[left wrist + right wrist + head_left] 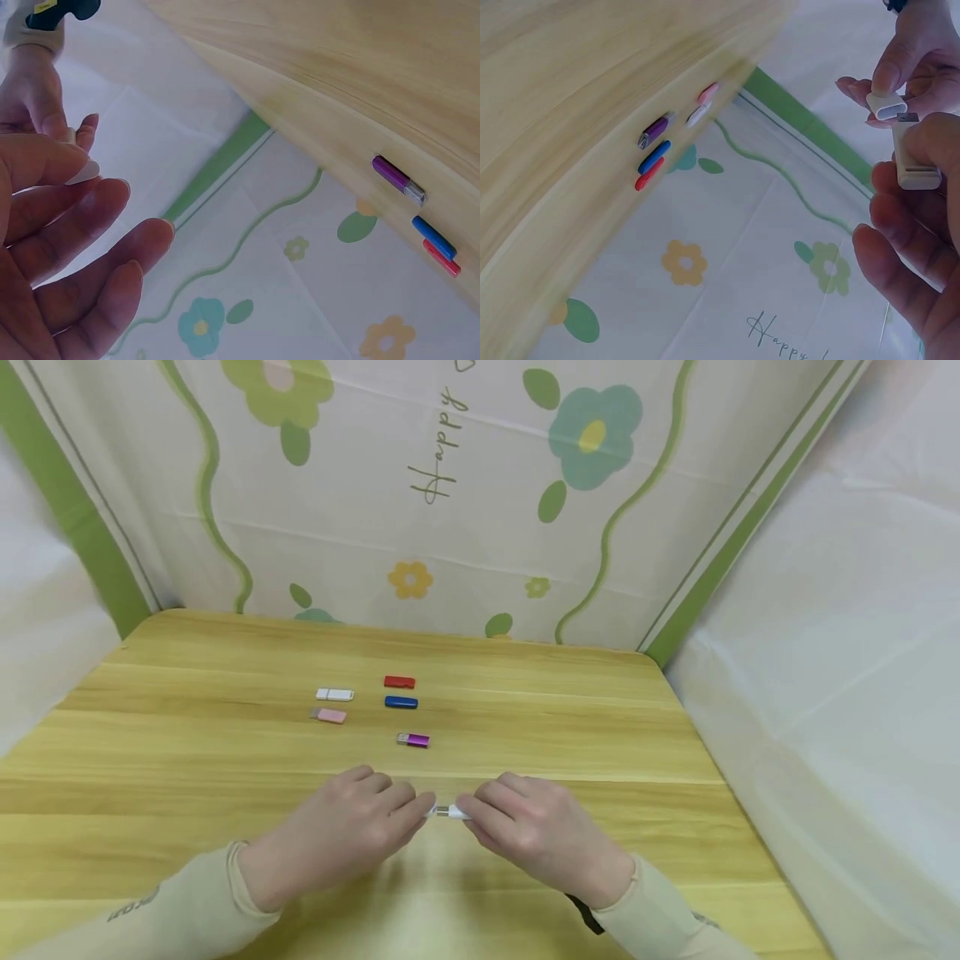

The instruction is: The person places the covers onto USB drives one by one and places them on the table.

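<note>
A white USB flash drive (918,180) with a metal plug is pinched between the thumb and fingers of my right hand (536,831). My left hand (348,827) pinches a hollow white cap (887,106), its opening facing the plug. In the right wrist view, the cap sits just off the plug's end, and I cannot tell whether they touch. Both hands are above the near part of the table, the drive and cap lined up between them. In the left wrist view, the thumb covers part of the cap.
Beyond the hands on the wooden table (570,727) lie a purple flash drive (417,741), a blue one (401,702), a red one (400,682), a white one (335,695) and a pink one (331,716). A flower-printed curtain (360,510) hangs behind the table.
</note>
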`<action>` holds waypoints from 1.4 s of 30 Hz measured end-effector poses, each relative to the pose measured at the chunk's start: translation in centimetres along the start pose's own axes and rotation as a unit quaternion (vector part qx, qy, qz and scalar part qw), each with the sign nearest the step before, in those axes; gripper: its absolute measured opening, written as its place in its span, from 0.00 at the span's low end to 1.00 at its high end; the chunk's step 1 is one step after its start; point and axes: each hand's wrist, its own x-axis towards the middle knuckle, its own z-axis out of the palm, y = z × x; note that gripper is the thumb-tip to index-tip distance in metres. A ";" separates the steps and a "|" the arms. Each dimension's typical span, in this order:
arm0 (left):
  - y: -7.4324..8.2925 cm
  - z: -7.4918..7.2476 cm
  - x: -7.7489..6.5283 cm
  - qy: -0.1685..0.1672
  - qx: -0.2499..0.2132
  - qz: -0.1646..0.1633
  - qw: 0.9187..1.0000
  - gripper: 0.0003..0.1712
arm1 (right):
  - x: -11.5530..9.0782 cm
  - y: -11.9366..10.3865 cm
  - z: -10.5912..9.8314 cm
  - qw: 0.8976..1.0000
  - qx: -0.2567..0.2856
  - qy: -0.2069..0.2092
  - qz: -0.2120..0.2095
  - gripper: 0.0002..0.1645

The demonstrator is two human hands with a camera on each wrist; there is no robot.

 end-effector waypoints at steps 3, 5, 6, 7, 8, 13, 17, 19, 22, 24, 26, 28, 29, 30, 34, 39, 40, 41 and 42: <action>0.2 -0.3 -0.1 0.003 -0.003 -0.001 1.000 0.21 | 0.1 -0.2 0.2 1.000 -0.001 -0.001 -0.003 0.14; 0.4 -0.4 -0.2 0.004 0.000 0.000 1.000 0.21 | 0.1 -0.3 0.3 1.000 0.002 -0.002 -0.005 0.14; 0.4 -0.5 -0.2 0.005 0.001 0.001 1.000 0.21 | 0.1 -0.4 0.3 1.000 0.003 -0.002 -0.006 0.14; 0.5 -0.6 -0.2 0.005 0.003 0.003 1.000 0.21 | 0.2 -0.4 0.4 1.000 0.004 -0.001 -0.007 0.14; 0.5 -0.7 -0.3 0.005 0.006 0.004 1.000 0.21 | 0.2 -0.5 0.4 1.000 0.005 0.002 -0.009 0.14; 0.6 -1.1 -0.4 0.013 0.018 0.012 1.000 0.19 | 0.7 -0.7 0.5 1.000 0.001 0.008 -0.020 0.14; 0.7 -1.2 -0.4 0.028 0.024 0.018 0.999 0.21 | 0.9 -0.9 0.4 1.000 0.001 0.002 -0.022 0.14; 0.7 -1.3 -0.4 0.028 0.023 0.016 0.999 0.21 | 1.0 -0.9 0.4 1.000 0.000 0.001 -0.023 0.12; 0.8 -1.4 -0.5 0.026 0.023 0.017 0.999 0.22 | 1.2 -1.1 0.3 1.000 -0.004 0.006 -0.030 0.11; 0.9 -1.5 -0.5 0.023 0.024 0.018 0.999 0.22 | 1.3 -1.2 0.3 0.999 -0.005 0.011 -0.033 0.12; 1.0 -1.6 -0.5 0.023 0.028 0.022 0.999 0.21 | 1.5 -1.3 0.2 0.999 -0.006 0.015 -0.036 0.13; 1.0 -1.7 -0.4 0.020 0.031 0.023 0.999 0.22 | 1.5 -1.3 0.2 0.999 -0.004 0.017 -0.036 0.13; 1.0 -1.8 -0.4 0.019 0.033 0.023 0.999 0.22 | 1.5 -1.4 0.1 0.999 -0.003 0.016 -0.035 0.13; 1.0 -1.8 -0.4 0.020 0.036 0.024 0.999 0.22 | 1.5 -1.4 0.1 0.999 -0.002 0.015 -0.035 0.13; 1.1 -1.9 -0.3 0.018 0.044 0.026 0.999 0.24 | 1.5 -1.5 0.1 0.999 0.000 0.011 -0.036 0.11; 1.3 -1.9 -0.2 0.023 0.051 0.035 0.998 0.26 | 1.4 -1.5 0.0 0.999 0.003 0.008 -0.036 0.12; 1.3 -1.9 -0.2 0.024 0.050 0.035 0.998 0.26 | 1.4 -1.5 0.0 0.999 0.004 0.009 -0.036 0.12; 1.3 -1.9 -0.2 0.025 0.049 0.034 0.998 0.26 | 1.4 -1.6 0.0 0.999 0.003 0.010 -0.037 0.13; 1.3 -1.9 -0.2 0.026 0.046 0.032 0.998 0.26 | 1.4 -1.6 0.0 0.999 0.004 0.012 -0.037 0.14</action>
